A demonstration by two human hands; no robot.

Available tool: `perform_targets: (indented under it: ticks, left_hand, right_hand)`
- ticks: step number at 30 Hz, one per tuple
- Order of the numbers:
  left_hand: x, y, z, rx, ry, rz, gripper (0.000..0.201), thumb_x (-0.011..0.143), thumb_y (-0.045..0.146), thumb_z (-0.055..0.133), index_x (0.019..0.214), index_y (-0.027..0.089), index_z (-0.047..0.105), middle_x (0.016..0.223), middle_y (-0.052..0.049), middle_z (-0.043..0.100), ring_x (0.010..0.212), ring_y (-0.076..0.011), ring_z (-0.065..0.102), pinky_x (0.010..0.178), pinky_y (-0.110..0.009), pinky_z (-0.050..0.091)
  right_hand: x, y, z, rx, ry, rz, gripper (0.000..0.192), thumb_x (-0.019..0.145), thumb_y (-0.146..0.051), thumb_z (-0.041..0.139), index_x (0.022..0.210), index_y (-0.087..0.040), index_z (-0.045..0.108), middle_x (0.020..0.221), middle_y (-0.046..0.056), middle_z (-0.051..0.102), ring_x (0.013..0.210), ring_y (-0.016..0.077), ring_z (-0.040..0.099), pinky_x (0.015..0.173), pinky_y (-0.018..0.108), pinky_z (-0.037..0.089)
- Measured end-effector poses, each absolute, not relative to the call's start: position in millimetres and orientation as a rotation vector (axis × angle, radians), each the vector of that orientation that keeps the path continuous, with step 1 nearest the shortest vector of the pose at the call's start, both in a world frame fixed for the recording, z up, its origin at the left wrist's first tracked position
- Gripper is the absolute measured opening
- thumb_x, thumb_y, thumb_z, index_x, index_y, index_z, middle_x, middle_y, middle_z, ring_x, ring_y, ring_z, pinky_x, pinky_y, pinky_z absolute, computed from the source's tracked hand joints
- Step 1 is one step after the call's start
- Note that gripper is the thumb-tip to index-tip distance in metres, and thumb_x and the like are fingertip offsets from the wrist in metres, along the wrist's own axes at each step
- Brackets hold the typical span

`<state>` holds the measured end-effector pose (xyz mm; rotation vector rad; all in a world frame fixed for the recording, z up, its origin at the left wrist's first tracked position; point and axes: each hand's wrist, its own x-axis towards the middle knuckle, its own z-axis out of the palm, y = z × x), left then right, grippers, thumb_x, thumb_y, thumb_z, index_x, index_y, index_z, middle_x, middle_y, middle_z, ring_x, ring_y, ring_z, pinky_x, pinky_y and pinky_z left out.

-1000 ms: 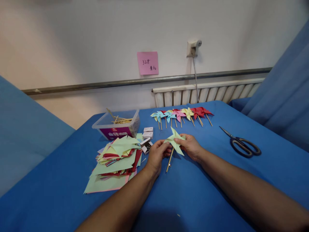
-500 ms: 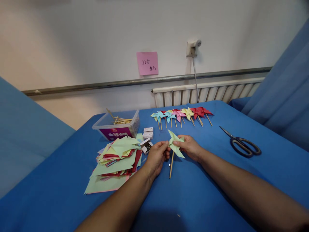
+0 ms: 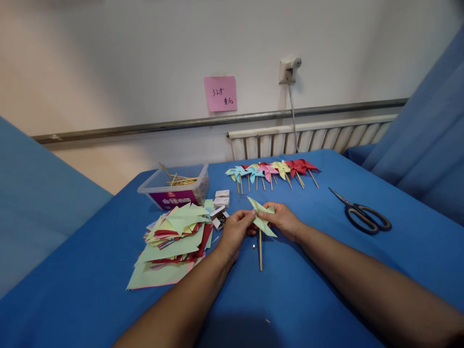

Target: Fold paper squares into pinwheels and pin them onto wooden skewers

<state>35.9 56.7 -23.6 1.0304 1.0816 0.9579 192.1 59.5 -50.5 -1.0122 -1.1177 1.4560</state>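
Note:
Both hands hold a light green paper pinwheel point(image 3: 261, 216) over the blue table point(image 3: 326, 270). My left hand point(image 3: 235, 233) pinches its left side near the centre. My right hand point(image 3: 282, 220) grips its right blades. The pinwheel's wooden stick point(image 3: 260, 251) hangs straight down toward me, its lower end at the cloth. A small metal pin point(image 3: 254, 248) lies on the cloth just left of the stick.
A heap of cut coloured paper point(image 3: 174, 241) lies to the left. Small white boxes point(image 3: 221, 208) and a clear tub of sticks point(image 3: 177, 186) stand behind it. A row of finished pinwheels point(image 3: 271, 171) lies farther back. Black scissors point(image 3: 362, 212) lie at the right.
The pinwheel has turned in my hands: its stick swung from slanting down-left to pointing straight down. Both hands stayed in place.

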Motion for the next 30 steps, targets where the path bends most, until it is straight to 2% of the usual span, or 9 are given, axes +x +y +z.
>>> perform_targets:
  ticks: [12,25,30]
  left_hand:
    - [38.1,56.3,-24.2,0.946,1.07,0.968,0.037,0.056,0.034,0.084,0.076,0.014,0.06,0.066,-0.003,0.066,0.057,-0.0129,0.061,0.057,-0.024,0.047]
    - [41.3,50.9,-18.6,0.84,1.03,0.974,0.037,0.052,0.018,0.082,0.078,0.015,0.056,0.066,0.0,0.064,0.056,-0.0127,0.061,0.058,-0.025,0.045]
    - [42.5,50.4,-17.8,0.827,1.053,1.005,0.033,0.053,0.017,0.079,0.076,0.016,0.055,0.063,0.0,0.063,0.056,-0.0135,0.06,0.059,-0.026,0.046]
  right_hand:
    - [188.0,55.8,-46.6,-1.092,-1.137,1.345,0.038,0.065,-0.053,0.074,0.07,-0.019,0.058,0.055,-0.004,0.056,0.047,0.0104,0.047,0.05,0.024,0.038]
    - [185.3,50.7,-43.1,-1.133,-1.197,1.324,0.04,0.067,-0.058,0.071,0.071,-0.02,0.056,0.05,-0.006,0.052,0.043,0.0098,0.043,0.044,0.023,0.032]
    - [184.7,51.2,-43.9,-1.102,-1.224,1.276,0.039,0.071,-0.057,0.067,0.075,-0.019,0.059,0.054,-0.005,0.053,0.047,0.0103,0.046,0.048,0.025,0.036]
